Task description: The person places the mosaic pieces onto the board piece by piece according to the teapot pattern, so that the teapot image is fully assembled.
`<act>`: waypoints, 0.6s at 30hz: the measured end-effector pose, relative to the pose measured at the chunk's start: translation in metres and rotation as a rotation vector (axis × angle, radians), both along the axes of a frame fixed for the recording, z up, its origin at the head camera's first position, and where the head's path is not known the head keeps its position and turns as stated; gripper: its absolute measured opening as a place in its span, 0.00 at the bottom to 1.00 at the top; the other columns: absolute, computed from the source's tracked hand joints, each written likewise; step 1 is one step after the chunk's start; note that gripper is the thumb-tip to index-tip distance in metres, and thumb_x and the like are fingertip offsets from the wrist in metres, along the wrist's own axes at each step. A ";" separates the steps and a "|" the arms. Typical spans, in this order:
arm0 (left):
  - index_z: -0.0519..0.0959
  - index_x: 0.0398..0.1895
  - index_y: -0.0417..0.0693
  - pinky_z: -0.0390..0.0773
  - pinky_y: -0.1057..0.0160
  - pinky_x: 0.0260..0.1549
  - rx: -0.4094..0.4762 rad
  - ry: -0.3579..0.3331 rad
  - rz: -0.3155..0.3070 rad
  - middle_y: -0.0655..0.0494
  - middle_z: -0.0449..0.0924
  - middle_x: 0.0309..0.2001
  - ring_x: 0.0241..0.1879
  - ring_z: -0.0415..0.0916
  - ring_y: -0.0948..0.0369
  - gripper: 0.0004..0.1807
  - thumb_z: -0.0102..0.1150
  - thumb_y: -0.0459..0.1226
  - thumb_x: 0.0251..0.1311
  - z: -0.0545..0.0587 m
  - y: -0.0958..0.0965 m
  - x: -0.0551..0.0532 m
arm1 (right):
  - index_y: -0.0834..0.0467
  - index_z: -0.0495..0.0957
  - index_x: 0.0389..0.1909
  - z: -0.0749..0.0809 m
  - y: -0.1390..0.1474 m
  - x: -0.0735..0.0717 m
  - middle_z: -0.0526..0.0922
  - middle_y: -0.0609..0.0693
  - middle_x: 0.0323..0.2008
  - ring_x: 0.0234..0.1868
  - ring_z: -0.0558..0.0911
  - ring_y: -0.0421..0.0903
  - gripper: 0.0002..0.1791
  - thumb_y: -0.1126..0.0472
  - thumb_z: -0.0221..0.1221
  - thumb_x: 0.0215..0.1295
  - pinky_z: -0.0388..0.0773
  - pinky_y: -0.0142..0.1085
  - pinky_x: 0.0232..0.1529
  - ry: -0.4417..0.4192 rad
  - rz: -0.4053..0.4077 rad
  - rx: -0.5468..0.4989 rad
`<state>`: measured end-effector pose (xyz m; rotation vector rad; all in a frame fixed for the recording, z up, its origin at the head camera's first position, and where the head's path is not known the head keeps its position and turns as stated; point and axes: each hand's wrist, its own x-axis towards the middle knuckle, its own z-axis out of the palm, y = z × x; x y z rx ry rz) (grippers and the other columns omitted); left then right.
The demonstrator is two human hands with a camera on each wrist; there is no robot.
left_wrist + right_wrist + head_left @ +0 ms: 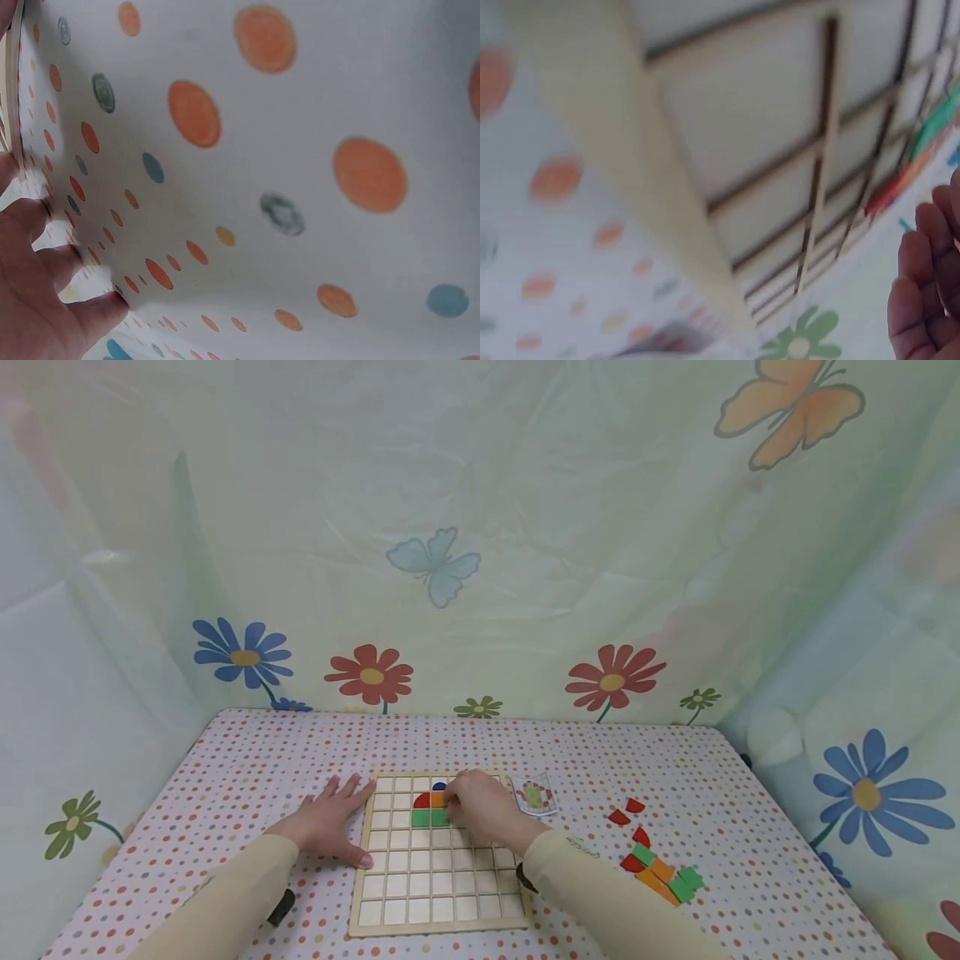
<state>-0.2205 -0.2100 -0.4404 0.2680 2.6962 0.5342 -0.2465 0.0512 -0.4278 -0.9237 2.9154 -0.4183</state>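
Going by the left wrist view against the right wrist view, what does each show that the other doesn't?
Only the left wrist view: the left hand, fingers spread by the cloth.

Only the right wrist view: part of the right hand, a red piece and a green piece, both blurred, plus a green flower on the backdrop.

Both: the dotted cloth and the wooden grid board, a sliver in the left view, several cells in the right.

Left hand (324,822) spread wide; right hand (483,808) angled inward, fingers (909,309) bent.
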 end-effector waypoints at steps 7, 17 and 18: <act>0.56 0.81 0.45 0.45 0.23 0.71 -0.011 -0.009 0.009 0.35 0.45 0.82 0.80 0.38 0.31 0.64 0.82 0.53 0.42 0.001 0.000 0.000 | 0.61 0.88 0.43 0.015 0.033 -0.002 0.89 0.51 0.40 0.43 0.85 0.46 0.07 0.69 0.64 0.68 0.85 0.40 0.44 -0.151 -0.037 -0.090; 0.56 0.81 0.45 0.45 0.23 0.71 -0.018 -0.014 0.002 0.35 0.45 0.82 0.80 0.38 0.31 0.64 0.82 0.52 0.42 0.002 0.002 0.000 | 0.59 0.87 0.44 0.024 0.119 0.008 0.86 0.46 0.39 0.38 0.79 0.38 0.07 0.67 0.65 0.67 0.80 0.34 0.40 -0.161 -0.136 -0.104; 0.55 0.81 0.45 0.45 0.23 0.71 -0.018 -0.014 0.002 0.35 0.45 0.82 0.80 0.37 0.31 0.64 0.82 0.52 0.43 0.003 0.002 0.000 | 0.59 0.87 0.44 0.025 0.128 0.009 0.86 0.45 0.38 0.37 0.78 0.38 0.08 0.67 0.66 0.67 0.80 0.34 0.39 -0.152 -0.143 -0.101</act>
